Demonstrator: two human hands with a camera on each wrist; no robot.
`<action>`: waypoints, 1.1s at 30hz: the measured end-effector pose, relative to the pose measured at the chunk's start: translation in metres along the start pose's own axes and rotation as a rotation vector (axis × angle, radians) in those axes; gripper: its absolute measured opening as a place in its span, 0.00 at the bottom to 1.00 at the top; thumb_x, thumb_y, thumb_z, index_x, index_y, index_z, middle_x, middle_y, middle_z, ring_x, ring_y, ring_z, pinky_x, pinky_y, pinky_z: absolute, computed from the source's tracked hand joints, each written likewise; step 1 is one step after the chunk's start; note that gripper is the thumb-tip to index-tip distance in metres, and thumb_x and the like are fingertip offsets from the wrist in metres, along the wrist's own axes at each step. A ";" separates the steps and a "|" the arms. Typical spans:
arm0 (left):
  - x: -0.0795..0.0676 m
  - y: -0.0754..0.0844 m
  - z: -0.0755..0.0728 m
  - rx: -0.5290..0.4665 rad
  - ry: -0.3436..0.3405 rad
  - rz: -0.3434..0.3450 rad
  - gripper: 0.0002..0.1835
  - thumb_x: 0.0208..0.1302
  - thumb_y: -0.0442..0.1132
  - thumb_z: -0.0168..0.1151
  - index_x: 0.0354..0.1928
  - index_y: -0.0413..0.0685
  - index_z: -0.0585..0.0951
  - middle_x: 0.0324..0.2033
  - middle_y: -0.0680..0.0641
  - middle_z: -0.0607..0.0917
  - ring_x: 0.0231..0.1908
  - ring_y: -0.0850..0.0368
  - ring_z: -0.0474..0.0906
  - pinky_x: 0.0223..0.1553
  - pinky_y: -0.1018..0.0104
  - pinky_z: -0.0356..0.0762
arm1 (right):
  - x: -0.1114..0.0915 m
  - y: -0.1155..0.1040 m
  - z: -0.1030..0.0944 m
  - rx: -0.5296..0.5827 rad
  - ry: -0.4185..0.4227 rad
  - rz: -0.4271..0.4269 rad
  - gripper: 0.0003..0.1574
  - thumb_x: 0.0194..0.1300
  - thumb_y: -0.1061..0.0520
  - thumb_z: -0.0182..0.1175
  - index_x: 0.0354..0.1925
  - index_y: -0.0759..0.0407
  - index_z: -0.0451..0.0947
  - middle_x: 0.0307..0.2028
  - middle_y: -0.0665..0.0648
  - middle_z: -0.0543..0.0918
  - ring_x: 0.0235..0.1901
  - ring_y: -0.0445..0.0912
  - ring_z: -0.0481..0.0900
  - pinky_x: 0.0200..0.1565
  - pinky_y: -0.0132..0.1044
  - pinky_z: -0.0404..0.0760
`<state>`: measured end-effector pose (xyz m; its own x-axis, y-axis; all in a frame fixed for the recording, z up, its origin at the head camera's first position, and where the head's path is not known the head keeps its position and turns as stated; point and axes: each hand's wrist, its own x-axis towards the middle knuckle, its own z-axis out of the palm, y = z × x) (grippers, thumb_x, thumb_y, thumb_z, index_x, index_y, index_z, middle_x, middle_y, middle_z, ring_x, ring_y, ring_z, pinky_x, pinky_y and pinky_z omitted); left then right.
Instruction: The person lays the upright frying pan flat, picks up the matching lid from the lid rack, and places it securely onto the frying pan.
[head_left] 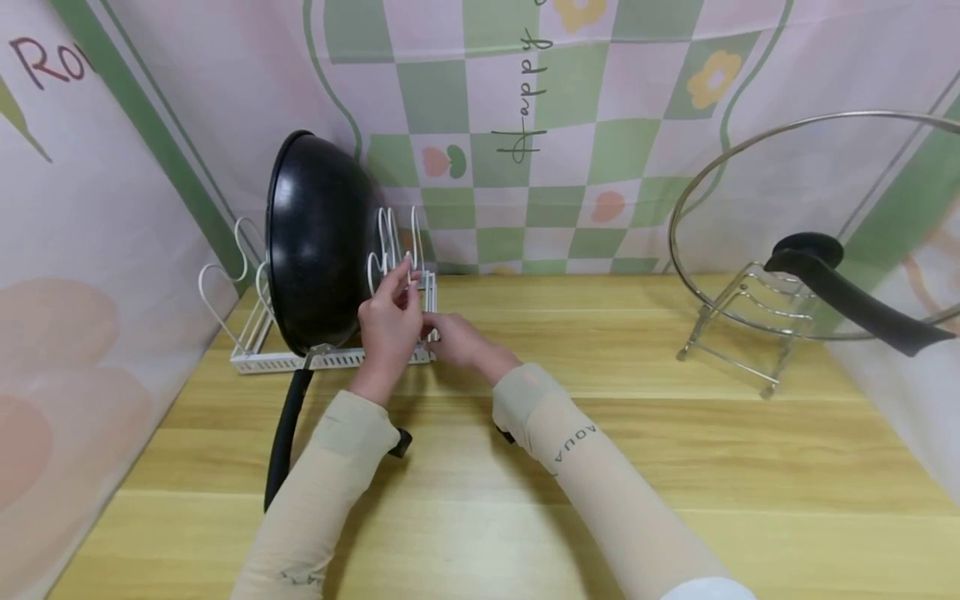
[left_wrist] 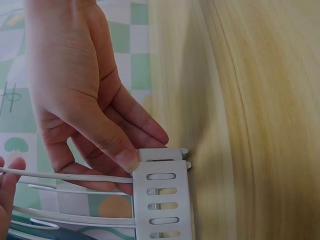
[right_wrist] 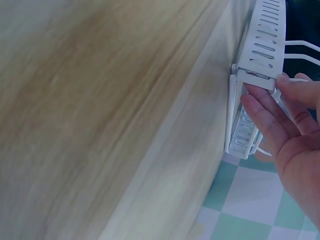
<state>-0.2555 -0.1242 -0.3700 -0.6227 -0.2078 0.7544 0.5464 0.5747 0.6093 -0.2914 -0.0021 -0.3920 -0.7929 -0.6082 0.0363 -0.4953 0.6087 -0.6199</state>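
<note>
A white rack (head_left: 281,362) with a slotted base and looped wire dividers (head_left: 416,237) stands at the back left of the wooden table. My left hand (head_left: 392,321) pinches a wire divider near the rack's right end; only its fingertips (left_wrist: 6,197) show in the left wrist view. At the base's right front corner, my right hand (head_left: 459,337) grips the slotted rail (right_wrist: 262,45), thumb on one side and fingers curled behind. A black wok (head_left: 318,242) stands on edge in the rack, its long handle (head_left: 283,433) pointing toward me.
At the right, a glass lid (head_left: 677,217) with a metal rim and black handle (head_left: 862,292) leans upright on a small metal wire stand (head_left: 738,362). A checked, printed cloth (head_left: 525,167) hangs behind the wooden table (head_left: 480,517), with another printed cloth at the left.
</note>
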 end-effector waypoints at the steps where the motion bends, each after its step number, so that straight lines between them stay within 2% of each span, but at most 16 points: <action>1: 0.000 0.000 0.000 0.003 -0.002 0.001 0.18 0.69 0.25 0.63 0.60 0.35 0.82 0.43 0.37 0.89 0.39 0.45 0.89 0.38 0.55 0.87 | 0.000 0.000 0.000 0.005 -0.001 0.003 0.22 0.69 0.70 0.61 0.60 0.64 0.77 0.51 0.61 0.84 0.54 0.52 0.81 0.59 0.43 0.78; 27: -0.004 0.005 0.009 -0.024 -0.006 -0.005 0.19 0.71 0.27 0.62 0.62 0.34 0.80 0.44 0.38 0.89 0.38 0.45 0.89 0.39 0.56 0.87 | -0.006 0.010 -0.004 0.036 0.017 -0.004 0.19 0.69 0.70 0.62 0.57 0.65 0.78 0.51 0.61 0.84 0.55 0.54 0.80 0.61 0.44 0.77; 33: -0.005 0.006 0.012 -0.039 0.002 -0.008 0.19 0.70 0.26 0.62 0.62 0.35 0.81 0.43 0.38 0.89 0.35 0.46 0.89 0.38 0.55 0.87 | -0.007 0.013 -0.006 0.032 0.014 -0.021 0.19 0.68 0.70 0.62 0.57 0.66 0.78 0.50 0.62 0.84 0.54 0.54 0.81 0.61 0.44 0.77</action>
<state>-0.2554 -0.1099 -0.3730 -0.6263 -0.2138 0.7497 0.5626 0.5417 0.6245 -0.2944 0.0127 -0.3953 -0.7876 -0.6132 0.0603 -0.5002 0.5791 -0.6438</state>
